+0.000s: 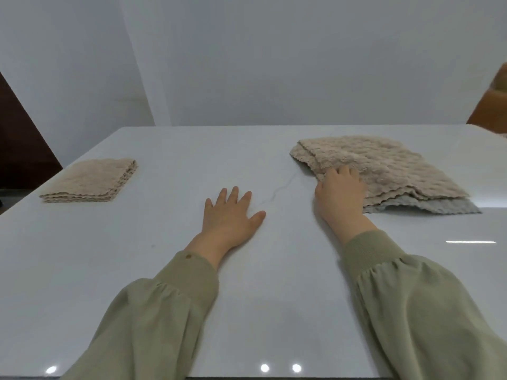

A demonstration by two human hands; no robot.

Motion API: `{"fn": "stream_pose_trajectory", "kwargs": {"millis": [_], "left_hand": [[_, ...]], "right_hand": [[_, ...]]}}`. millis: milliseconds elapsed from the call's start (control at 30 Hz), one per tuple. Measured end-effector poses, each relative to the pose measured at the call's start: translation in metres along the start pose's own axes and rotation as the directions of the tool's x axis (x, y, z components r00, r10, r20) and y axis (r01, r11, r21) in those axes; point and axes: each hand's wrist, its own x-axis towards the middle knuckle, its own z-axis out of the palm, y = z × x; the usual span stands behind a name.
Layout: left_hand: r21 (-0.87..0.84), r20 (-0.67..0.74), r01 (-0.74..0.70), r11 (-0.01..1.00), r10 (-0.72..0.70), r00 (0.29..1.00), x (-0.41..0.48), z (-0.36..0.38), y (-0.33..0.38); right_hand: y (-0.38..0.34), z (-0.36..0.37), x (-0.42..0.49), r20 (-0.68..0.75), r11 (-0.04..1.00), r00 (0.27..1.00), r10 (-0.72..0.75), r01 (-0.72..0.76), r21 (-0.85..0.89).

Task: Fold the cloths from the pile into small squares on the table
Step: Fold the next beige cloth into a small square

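Observation:
A pile of unfolded cloths [389,165] lies on the right of the white table [192,160]; the upper ones are beige and a grey one shows at the bottom. My right hand [338,192] is at the pile's near left edge, its fingers curled over the edge of the top beige cloth and its thumb beneath. My left hand [230,215] lies flat on the bare table in the middle, fingers spread, holding nothing. A folded beige cloth stack [90,179] sits at the far left of the table.
A grey wall stands behind the table. A dark brown panel [19,138] is at the left beyond the table edge. An orange-brown object [491,105] shows at the right edge.

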Motion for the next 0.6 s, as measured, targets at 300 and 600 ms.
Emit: {"fn": "stream_pose_trajectory", "kwargs": {"millis": [300, 600], "left_hand": [[-0.058, -0.021, -0.012, 0.998, 0.011, 1.000, 0.000, -0.002, -0.001], [-0.270, -0.104, -0.100, 0.958, 0.074, 0.992, 0.000, -0.012, -0.019]], "right_hand": [[0.014, 0.007, 0.010, -0.094, 0.997, 0.992, 0.080, -0.081, -0.009], [-0.013, -0.007, 0.000, -0.462, 0.939, 0.864, -0.201, 0.305, 0.162]]}}
